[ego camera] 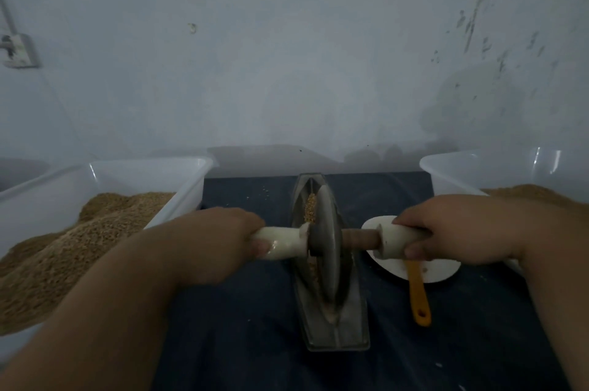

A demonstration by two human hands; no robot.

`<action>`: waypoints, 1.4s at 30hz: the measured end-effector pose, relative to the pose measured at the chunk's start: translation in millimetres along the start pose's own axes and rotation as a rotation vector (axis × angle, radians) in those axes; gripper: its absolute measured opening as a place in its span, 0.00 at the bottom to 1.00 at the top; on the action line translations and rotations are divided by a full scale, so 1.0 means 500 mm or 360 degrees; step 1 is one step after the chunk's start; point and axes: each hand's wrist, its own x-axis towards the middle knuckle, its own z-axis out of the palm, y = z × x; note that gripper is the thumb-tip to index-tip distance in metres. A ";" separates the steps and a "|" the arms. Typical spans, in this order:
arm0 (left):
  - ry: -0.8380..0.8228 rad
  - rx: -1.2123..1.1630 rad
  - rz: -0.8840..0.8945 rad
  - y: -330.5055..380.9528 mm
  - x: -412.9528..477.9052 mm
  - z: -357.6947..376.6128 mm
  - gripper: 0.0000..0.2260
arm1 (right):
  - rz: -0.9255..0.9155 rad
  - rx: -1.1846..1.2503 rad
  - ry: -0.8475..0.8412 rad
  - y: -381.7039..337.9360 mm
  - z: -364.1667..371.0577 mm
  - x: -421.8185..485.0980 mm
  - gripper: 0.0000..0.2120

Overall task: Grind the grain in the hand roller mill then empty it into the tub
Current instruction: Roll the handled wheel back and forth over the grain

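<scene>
- Where the hand roller mill (334, 327) stands mid-table, its long axis running away from the person, the disc wheel (328, 241) sits upright in the trough (347, 320), directly between the two hands.
- Left hand (223, 237): fingers (258, 246) curled tight round the left handle (283, 242), just beside the wheel.
- Right hand (462, 231): wrapped likewise round the right handle (395, 241), set slightly further out along the brown axle (360, 239).
- Grain (310, 209): a small tan heap in the trough, against the wheel's left face, with more below the axle.
- Left tub (143, 167): its wall is close to the left hand and holds a tall mound of tan grain; a narrow strip of table lies between it and the trough.
- Right tub (478, 161): beyond the right hand, part-filled with similar material.
- Open room: bare dark blue table (239, 343) lies either side of the trough towards the person, with a few stray grains near its far end.
- White plate (439, 272): flat, under the right handle, carrying a yellow-handled tool (419, 298) whose handle overhangs the rim.
- Materials: dull grey metal trough, boat-shaped with pointed ends; lens-shaped grey wheel; glossy off-white handles; translucent plastic tubs; scuffed pale wall (287, 56) behind.
</scene>
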 end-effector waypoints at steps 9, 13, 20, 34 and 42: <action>0.0738 0.0389 -0.0191 -0.013 0.111 0.099 0.18 | 0.0105 -0.0074 0.0792 0.011 0.096 0.127 0.10; 0.0870 0.0510 -0.0171 -0.013 0.121 0.117 0.20 | 0.0143 -0.0187 0.0900 0.007 0.108 0.139 0.18; 0.0465 0.0519 -0.0051 -0.012 0.060 0.064 0.19 | 0.0055 -0.0079 0.0275 -0.019 0.048 0.055 0.15; 0.0250 0.0234 -0.0054 -0.005 0.045 0.050 0.13 | 0.0038 -0.0145 0.0415 -0.035 0.049 0.061 0.13; 0.0973 0.0525 -0.0236 0.001 0.131 0.128 0.20 | 0.0066 -0.0277 0.1479 0.002 0.146 0.186 0.16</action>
